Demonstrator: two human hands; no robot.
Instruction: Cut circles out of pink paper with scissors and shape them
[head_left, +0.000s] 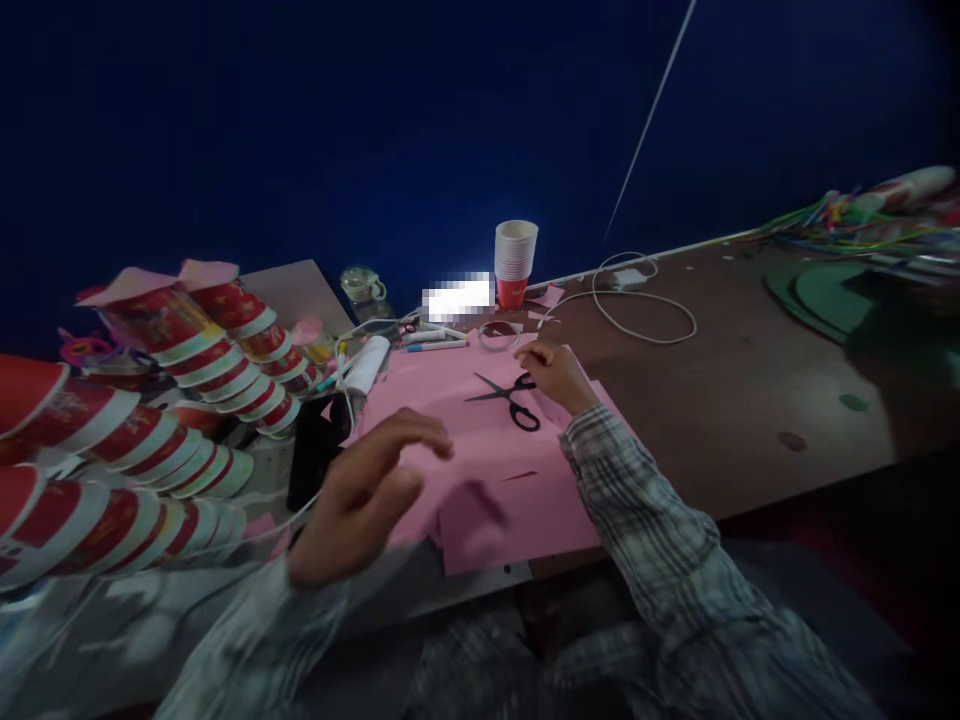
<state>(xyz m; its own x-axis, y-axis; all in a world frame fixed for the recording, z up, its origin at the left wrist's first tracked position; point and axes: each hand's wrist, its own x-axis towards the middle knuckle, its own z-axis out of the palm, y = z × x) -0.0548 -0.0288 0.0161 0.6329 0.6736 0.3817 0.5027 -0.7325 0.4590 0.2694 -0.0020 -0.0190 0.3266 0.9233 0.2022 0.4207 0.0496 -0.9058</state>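
Observation:
My left hand hovers over the left front of the pink paper sheets. Its thumb and fingers are apart and nothing is between them. Farther back, my right hand is at the right side of the sheets, with fingers curled together; whether they pinch anything is hidden. Just left of it are black-handled scissors with parted blades, one handle loop close under the fingers. A thin pink paper sliver rests on the front sheet. Behind the scissors lies a roll of tape.
Decorated paper cup stacks lean at the left. A dark phone and a white roll border the paper. At the back are markers, a glass jar, an upright cup stack and a white cable.

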